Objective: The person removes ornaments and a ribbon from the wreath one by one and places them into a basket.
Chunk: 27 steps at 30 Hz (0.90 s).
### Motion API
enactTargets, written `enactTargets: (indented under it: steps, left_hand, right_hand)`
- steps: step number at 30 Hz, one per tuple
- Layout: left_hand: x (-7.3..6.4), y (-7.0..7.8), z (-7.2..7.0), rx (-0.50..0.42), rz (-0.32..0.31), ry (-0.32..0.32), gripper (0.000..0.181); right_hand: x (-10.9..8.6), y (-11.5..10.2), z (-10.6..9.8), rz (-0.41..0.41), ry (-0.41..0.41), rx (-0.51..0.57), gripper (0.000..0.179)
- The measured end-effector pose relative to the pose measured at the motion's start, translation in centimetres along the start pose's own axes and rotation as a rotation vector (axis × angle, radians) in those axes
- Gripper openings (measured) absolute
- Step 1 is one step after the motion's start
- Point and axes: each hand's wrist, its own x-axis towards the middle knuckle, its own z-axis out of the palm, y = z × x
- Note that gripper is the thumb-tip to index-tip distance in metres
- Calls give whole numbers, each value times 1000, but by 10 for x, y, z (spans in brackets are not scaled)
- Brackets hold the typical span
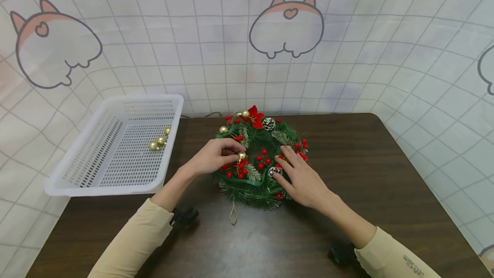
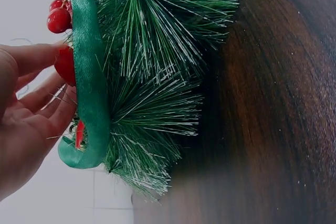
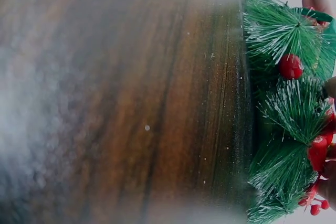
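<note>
A green Christmas wreath [image 1: 254, 192] with red berries, red flowers, pine cones and a green ribbon [image 2: 88, 66] lies on the table. My left hand [image 1: 213, 156] is over its left side, pinching a small gold bauble [image 1: 242, 155] between thumb and fingers, close over a red flower. In the left wrist view the ribbon and the flower partly cover the fingertips. My right hand [image 1: 302, 179] rests on the wreath's right side, fingers spread beside a pine cone [image 1: 274, 171]. Two more gold baubles [image 1: 223, 129] sit at the wreath's upper left.
A white plastic basket [image 1: 112, 188] stands on the left of the dark wooden table [image 1: 347, 158], with several gold baubles [image 1: 153, 145] inside. A loop of string [image 1: 233, 214] sticks out from the wreath's front. Behind the table hangs a white checked cloth [image 1: 216, 76].
</note>
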Motion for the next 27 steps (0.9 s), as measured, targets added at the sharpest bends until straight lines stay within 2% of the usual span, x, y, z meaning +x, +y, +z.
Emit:
enactTargets:
  steps: [8, 14, 21, 27]
  left_hand:
    - [-1, 1, 1, 64, -1, -37, 30]
    - [-4, 0, 0, 44, 19, -15, 31]
    - [-10, 7, -6, 5, 78, 45, 27]
    - [-20, 15, -12, 36, 60, 60, 26]
  right_hand:
    - [1, -1, -1, 0, 2, 8, 59]
    - [1, -2, 0, 3, -3, 18, 58]
    - [1, -2, 0, 9, -7, 17, 59]
    - [1, -1, -1, 5, -8, 17, 59]
